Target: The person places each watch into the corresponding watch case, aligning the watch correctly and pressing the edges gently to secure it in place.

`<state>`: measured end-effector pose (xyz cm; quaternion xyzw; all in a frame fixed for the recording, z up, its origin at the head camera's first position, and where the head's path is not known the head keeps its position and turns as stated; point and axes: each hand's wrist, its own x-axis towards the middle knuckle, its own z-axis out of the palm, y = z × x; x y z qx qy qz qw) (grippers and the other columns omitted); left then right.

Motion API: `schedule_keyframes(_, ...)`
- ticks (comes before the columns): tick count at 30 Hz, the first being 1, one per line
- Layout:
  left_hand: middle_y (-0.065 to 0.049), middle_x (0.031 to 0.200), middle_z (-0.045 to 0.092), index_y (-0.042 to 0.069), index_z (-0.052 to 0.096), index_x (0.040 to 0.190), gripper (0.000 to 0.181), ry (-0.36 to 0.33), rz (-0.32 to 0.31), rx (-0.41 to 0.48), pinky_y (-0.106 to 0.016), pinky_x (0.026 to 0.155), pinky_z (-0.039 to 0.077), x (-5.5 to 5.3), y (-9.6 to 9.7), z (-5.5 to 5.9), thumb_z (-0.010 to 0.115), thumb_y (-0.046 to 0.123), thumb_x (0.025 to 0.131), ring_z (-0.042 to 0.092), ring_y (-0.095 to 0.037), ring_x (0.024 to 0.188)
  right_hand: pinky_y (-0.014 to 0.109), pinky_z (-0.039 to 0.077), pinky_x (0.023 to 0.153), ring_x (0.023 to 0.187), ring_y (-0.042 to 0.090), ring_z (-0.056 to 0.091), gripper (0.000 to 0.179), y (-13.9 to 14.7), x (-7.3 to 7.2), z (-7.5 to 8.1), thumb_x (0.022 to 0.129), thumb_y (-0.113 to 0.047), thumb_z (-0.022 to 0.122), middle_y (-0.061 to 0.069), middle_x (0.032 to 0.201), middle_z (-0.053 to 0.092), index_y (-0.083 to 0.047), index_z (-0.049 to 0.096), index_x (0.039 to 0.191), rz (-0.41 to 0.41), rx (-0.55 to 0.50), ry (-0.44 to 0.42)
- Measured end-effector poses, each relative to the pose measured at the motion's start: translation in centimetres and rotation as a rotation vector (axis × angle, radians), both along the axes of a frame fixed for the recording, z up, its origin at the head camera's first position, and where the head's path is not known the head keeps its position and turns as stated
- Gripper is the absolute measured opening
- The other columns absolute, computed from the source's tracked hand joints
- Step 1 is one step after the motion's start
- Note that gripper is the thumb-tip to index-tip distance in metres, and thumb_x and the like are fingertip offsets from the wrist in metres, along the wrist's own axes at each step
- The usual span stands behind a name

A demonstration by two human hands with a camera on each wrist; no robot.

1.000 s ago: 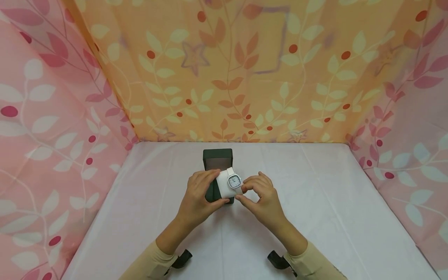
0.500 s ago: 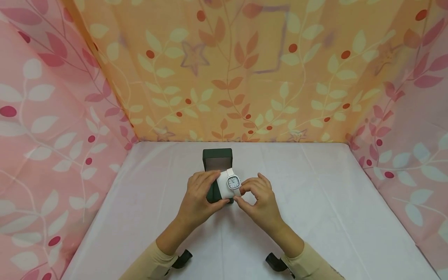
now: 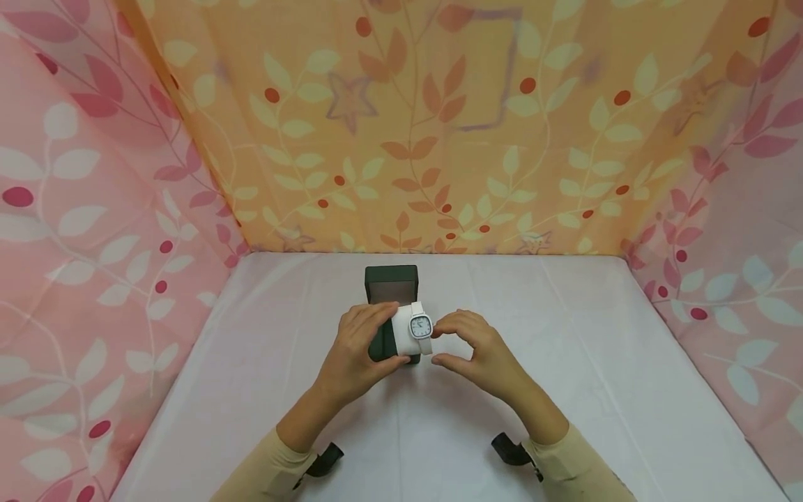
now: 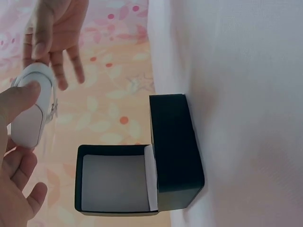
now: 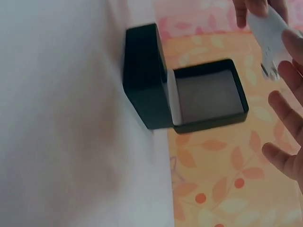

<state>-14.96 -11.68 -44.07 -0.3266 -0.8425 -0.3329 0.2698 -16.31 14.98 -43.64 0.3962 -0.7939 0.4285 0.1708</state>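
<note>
A white wristwatch with a square rounded dial sits strapped round a white cushion, dial turned up. My left hand grips the cushion by its left end, thumb at the near side and fingers at the far side. In the left wrist view the strap loops round the cushion, its buckle toward the box. Curved and spread, the fingers of my right hand are right at the watch's right edge, with the thumb apart from the index finger. Below the cushion a dark green watch box stands with its lid raised.
A white cloth covers the table. Pink and orange patterned curtains hang on the left, back and right. Each sleeve carries a black wrist camera, the left wrist camera and the right wrist camera.
My right thumb and fingers have come off the strap and spread, the hand shifting slightly right. My left hand keeps holding the cushion with the watch, almost still.
</note>
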Motion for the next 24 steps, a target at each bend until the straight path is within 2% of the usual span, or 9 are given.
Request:
schedule_keyframes(3, -0.005, 0.141, 0.061, 0.006, 0.055, 0.144, 0.087, -0.007, -0.030, -0.006, -0.048, 0.113, 0.035, -0.1, -0.1, 0.0, 0.097, 0.026, 0.070, 0.052, -0.025, 0.129, 0.032, 0.043, 0.107, 0.119, 0.018, 0.059, 0.050, 0.8, -0.3, 0.2, 0.079, -0.020, 0.090, -0.005, 0.121, 0.069, -0.018, 0.070, 0.124, -0.007, 0.028, -0.071)
schedule_keyframes(9, -0.004, 0.142, 0.061, 0.008, 0.055, 0.145, 0.089, -0.043, -0.081, -0.012, -0.050, 0.112, 0.036, -0.1, 0.0, 0.1, 0.097, 0.024, 0.069, 0.051, -0.025, 0.130, 0.036, 0.041, 0.111, 0.131, 0.018, 0.053, 0.069, 1.3, -0.5, 0.1, 0.078, -0.027, 0.090, -0.006, 0.137, 0.064, -0.021, 0.062, 0.141, -0.025, 0.066, -0.120)
schedule_keyframes(16, -0.003, 0.143, 0.060, 0.009, 0.054, 0.146, 0.089, -0.062, -0.103, -0.011, -0.050, 0.112, 0.036, -0.1, -0.1, 0.1, 0.097, 0.024, 0.069, 0.051, -0.024, 0.131, 0.043, 0.036, 0.115, 0.137, 0.017, 0.049, 0.085, 1.0, -0.7, -0.1, 0.075, -0.032, 0.092, -0.008, 0.147, 0.057, -0.024, 0.052, 0.151, -0.011, 0.108, -0.118)
schedule_keyframes(24, -0.003, 0.144, 0.060, 0.012, 0.053, 0.148, 0.091, -0.050, -0.126, 0.001, -0.050, 0.112, 0.036, -0.2, -0.1, -0.1, 0.097, 0.024, 0.069, 0.051, -0.024, 0.131, 0.043, 0.035, 0.115, 0.137, 0.017, 0.050, 0.086, 1.0, -0.6, -0.3, 0.076, -0.035, 0.091, -0.008, 0.147, 0.057, -0.023, 0.052, 0.152, -0.018, 0.113, -0.099)
